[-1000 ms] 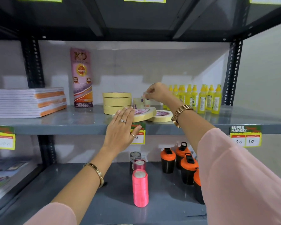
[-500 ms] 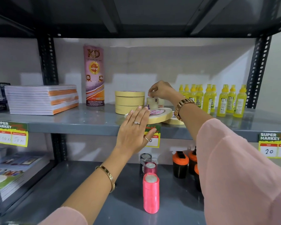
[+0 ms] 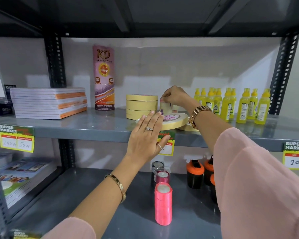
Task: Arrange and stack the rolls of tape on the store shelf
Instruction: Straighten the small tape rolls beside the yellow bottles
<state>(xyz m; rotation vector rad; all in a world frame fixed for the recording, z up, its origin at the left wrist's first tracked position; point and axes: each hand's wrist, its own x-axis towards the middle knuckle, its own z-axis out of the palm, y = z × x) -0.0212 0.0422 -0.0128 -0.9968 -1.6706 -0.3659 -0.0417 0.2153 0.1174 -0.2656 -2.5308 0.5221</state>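
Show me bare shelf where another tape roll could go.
Bare middle shelf lies between the notebooks and the tape stack, in front of the KD pack. Between stack and glue bottles it is crowded with rolls and both hands.

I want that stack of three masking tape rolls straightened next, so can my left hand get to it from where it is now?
Probably yes. The left hand hovers open at the shelf edge, just in front of the stack of three rolls, with only bare shelf between.

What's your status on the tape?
Left hand flat on tilted tape roll at shelf edge. Right hand pinching clear rolls. Nothing blocking.
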